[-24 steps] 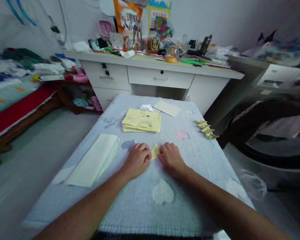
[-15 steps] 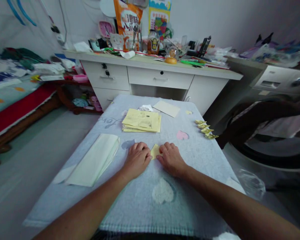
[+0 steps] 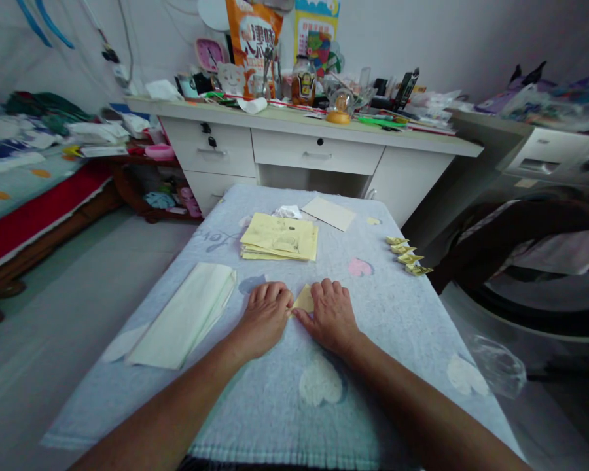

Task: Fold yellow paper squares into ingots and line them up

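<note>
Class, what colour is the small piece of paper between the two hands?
Pale yellow; the head view shows the paper best.

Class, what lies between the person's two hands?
In the head view, a small yellow paper lies between the left hand and right hand.

The left hand (image 3: 266, 315) and right hand (image 3: 330, 315) are touching a small yellow paper (image 3: 303, 298) between them on the cloth-covered desk (image 3: 260, 405). Beyond them a yellow paper stack (image 3: 281, 237) is lying; pale folded sheets (image 3: 186, 311) are resting leftward, and four folded yellow pieces (image 3: 406, 255) are lining the desk's right edge.
</note>
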`<state>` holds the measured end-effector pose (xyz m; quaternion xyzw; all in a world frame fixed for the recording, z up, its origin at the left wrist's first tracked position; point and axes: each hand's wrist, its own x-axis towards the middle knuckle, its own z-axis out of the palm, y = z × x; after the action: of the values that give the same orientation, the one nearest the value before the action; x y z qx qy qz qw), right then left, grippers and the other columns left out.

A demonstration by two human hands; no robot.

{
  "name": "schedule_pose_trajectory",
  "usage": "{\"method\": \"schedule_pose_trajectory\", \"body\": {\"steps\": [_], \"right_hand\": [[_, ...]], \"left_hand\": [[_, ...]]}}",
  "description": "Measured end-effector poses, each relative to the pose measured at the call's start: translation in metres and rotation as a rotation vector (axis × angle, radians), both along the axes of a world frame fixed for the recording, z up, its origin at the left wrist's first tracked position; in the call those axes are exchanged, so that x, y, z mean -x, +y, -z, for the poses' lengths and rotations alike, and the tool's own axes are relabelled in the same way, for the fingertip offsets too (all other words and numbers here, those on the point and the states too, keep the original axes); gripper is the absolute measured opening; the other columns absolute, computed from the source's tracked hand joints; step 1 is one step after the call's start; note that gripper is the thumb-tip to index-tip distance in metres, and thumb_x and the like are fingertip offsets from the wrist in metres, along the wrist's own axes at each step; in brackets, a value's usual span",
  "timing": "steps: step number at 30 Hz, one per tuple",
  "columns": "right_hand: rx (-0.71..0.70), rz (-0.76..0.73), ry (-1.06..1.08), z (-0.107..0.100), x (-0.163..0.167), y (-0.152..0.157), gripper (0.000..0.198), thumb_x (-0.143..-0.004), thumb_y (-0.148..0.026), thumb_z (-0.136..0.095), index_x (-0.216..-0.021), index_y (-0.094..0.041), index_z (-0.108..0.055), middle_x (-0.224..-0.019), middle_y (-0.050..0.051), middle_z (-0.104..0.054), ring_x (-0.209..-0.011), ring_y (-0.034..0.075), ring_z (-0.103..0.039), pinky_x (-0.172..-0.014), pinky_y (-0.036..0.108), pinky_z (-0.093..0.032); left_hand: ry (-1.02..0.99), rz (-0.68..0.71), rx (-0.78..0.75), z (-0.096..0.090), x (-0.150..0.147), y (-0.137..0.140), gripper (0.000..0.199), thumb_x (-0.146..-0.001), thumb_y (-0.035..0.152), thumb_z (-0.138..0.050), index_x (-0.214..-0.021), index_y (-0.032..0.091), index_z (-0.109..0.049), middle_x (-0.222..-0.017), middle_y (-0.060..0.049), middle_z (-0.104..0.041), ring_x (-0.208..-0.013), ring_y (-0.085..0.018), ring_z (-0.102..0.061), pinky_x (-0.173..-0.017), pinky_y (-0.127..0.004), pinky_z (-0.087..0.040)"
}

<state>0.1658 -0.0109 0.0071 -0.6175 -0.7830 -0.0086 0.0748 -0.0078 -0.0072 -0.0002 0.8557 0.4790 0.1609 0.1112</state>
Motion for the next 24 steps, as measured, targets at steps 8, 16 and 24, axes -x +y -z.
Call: {"method": "schedule_pose_trajectory", "body": {"steps": [8, 16, 24], "right_hand": [[0.047, 0.039, -0.005, -0.006, -0.033, 0.007, 0.047, -0.084, -0.061, -0.052, -0.101, -0.018, -0.054, -0.1, 0.012, -0.055, -0.092, 0.027, -0.048, -0.078, 0.038, -0.035], [0.053, 0.132, -0.006, 0.0, -0.067, 0.012, 0.044, -0.085, -0.06, -0.052, -0.103, -0.021, -0.054, -0.101, 0.01, -0.055, -0.093, 0.027, -0.05, -0.079, 0.038, -0.035], [0.171, 0.13, 0.057, -0.006, -0.095, 0.022, 0.037, -0.082, -0.043, -0.062, -0.111, -0.021, -0.053, -0.11, 0.01, -0.056, -0.099, 0.026, -0.052, -0.078, 0.035, -0.036]], "left_hand": [[0.006, -0.015, 0.029, 0.003, 0.0, 0.001, 0.012, -0.084, 0.015, -0.046, -0.094, 0.022, -0.05, -0.106, -0.004, -0.051, -0.105, -0.023, -0.044, -0.094, -0.042, -0.034], [-0.016, -0.014, 0.022, 0.003, 0.002, 0.001, 0.013, -0.084, 0.015, -0.046, -0.094, 0.023, -0.052, -0.108, -0.004, -0.052, -0.107, -0.023, -0.043, -0.095, -0.041, -0.033], [-0.084, 0.004, -0.002, 0.007, 0.003, 0.004, 0.016, -0.083, 0.013, -0.047, -0.091, 0.023, -0.057, -0.11, -0.004, -0.055, -0.109, -0.023, -0.046, -0.096, -0.043, -0.034]]}}
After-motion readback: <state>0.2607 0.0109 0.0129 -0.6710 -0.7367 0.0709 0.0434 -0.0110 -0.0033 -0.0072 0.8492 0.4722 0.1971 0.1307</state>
